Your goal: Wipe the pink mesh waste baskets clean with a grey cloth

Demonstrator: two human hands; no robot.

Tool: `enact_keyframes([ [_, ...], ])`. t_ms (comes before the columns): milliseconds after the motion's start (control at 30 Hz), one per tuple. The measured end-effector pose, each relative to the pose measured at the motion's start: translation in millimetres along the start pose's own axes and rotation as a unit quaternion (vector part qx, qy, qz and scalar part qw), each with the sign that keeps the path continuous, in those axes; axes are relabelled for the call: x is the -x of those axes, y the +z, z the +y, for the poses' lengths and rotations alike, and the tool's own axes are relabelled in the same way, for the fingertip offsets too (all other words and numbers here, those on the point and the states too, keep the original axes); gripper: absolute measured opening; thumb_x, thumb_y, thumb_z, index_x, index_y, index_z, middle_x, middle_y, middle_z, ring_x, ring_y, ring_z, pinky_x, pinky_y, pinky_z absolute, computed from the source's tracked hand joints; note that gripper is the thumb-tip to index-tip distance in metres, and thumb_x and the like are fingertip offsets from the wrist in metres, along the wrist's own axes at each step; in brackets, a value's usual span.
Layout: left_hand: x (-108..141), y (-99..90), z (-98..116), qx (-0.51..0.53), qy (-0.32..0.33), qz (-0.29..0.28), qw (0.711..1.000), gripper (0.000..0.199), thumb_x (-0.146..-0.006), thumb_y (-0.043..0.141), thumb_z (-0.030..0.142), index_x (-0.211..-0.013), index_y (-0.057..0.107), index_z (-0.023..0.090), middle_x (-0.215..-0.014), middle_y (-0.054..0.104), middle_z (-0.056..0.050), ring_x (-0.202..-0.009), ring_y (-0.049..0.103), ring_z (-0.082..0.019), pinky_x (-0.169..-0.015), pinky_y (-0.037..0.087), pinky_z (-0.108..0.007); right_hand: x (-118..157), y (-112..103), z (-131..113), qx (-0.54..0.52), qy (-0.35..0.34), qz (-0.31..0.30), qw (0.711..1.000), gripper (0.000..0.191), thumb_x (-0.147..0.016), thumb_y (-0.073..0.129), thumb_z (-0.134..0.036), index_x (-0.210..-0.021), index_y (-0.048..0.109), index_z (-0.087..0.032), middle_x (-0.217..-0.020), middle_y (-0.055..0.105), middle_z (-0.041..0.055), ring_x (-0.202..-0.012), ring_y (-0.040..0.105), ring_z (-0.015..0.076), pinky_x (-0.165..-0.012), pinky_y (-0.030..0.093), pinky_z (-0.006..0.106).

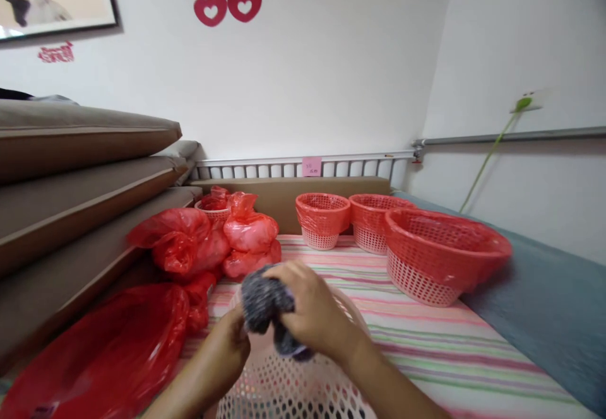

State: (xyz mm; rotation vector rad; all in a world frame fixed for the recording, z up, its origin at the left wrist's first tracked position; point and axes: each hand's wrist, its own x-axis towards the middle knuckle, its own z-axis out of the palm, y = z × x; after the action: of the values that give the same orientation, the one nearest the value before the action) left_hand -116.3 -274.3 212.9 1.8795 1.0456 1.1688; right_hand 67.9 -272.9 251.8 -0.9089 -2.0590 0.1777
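Note:
A dark grey, fuzzy-looking cloth item (265,302) is held between my two hands over a pale pink perforated basket (293,384). My left hand (230,346) is closed on the item's left edge. From the right, my right hand (305,299) grips its upper right part, with the fingers curled round it. A darker, purplish-edged part of the item hangs below my right hand. The basket stands close in front of me, its rim partly hidden behind my hands.
Three baskets lined with red plastic, including a large one (426,274), stand at the right on a striped sheet (440,343). Red bags (250,236) and an open red bag (113,349) lie at the left beside stacked cushions (85,204).

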Motion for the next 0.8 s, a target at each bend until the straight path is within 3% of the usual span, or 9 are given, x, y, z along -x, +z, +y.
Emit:
enact_keyframes([
  [100,6.7,0.2,-6.3,-0.018,-0.021,0.011,1.000,0.041,-0.057,0.050,0.004,-0.087,0.073,0.020,-0.092,0.075,-0.004,-0.103,0.062,-0.032,-0.096,0.047,-0.044,-7.4,11.0,-22.1,0.026,-0.027,-0.046,0.998,0.048,-0.061,0.054,-0.011,-0.106,0.057,-0.027,-0.098,0.061,0.0013,-0.091,0.052,0.0209,-0.083,0.040,0.036],
  [200,12.0,-5.6,-11.8,-0.018,-0.026,0.008,0.999,0.046,-0.057,0.048,0.006,-0.093,0.073,0.019,-0.097,0.074,-0.005,-0.109,0.060,-0.033,-0.102,0.040,-0.047,-7.7,11.9,-20.8,0.008,-0.008,-0.034,0.999,0.049,-0.060,0.054,-0.010,-0.106,0.057,-0.028,-0.099,0.061,0.0007,-0.092,0.053,0.0207,-0.083,0.040,0.035],
  [333,19.7,-12.9,-16.5,0.021,-0.026,0.013,0.999,0.065,-0.055,0.045,0.006,-0.115,0.065,0.021,-0.123,0.065,-0.002,-0.127,0.046,-0.026,-0.114,0.020,-0.044,0.2,2.8,6.1,-0.064,0.064,0.049,0.995,0.051,-0.058,0.049,-0.005,-0.104,0.057,-0.026,-0.104,0.062,0.0004,-0.098,0.054,0.0192,-0.088,0.040,0.033],
  [433,26.7,-18.3,-22.7,0.044,-0.046,0.035,0.997,0.065,-0.056,0.045,0.007,-0.116,0.064,0.022,-0.125,0.063,-0.001,-0.129,0.044,-0.025,-0.114,0.020,-0.040,12.7,-2.7,36.9,-0.128,0.150,0.113,0.974,0.044,-0.061,0.051,-0.010,-0.102,0.056,-0.024,-0.100,0.064,0.0001,-0.094,0.058,0.0194,-0.086,0.042,0.033],
  [567,35.7,-27.4,-35.9,0.067,-0.088,0.082,0.991,0.061,-0.056,0.048,0.008,-0.113,0.065,0.019,-0.119,0.067,-0.002,-0.125,0.049,-0.027,-0.112,0.025,-0.041,46.2,1.1,81.5,-0.235,0.271,0.203,0.911,0.038,-0.061,0.062,-0.024,-0.098,0.056,-0.022,-0.091,0.067,0.0004,-0.087,0.061,0.0221,-0.083,0.045,0.035],
  [733,41.7,-36.0,-35.1,0.086,-0.123,0.138,0.979,0.054,-0.057,0.051,0.013,-0.109,0.064,0.016,-0.107,0.072,-0.005,-0.113,0.059,-0.029,-0.102,0.041,-0.039,98.6,20.5,117.9,-0.398,0.418,0.267,0.772,0.055,-0.055,0.073,-0.033,-0.105,0.053,-0.021,-0.088,0.069,0.0021,-0.081,0.065,0.0254,-0.075,0.050,0.039],
  [800,41.6,-37.7,-29.1,0.078,-0.128,0.135,0.979,0.051,-0.056,0.052,0.014,-0.105,0.065,0.015,-0.103,0.073,-0.005,-0.112,0.059,-0.029,-0.099,0.044,-0.037,110.3,25.7,123.2,-0.415,0.431,0.274,0.753,0.060,-0.053,0.076,-0.035,-0.106,0.052,-0.021,-0.086,0.069,0.0020,-0.078,0.066,0.0259,-0.073,0.050,0.039],
])
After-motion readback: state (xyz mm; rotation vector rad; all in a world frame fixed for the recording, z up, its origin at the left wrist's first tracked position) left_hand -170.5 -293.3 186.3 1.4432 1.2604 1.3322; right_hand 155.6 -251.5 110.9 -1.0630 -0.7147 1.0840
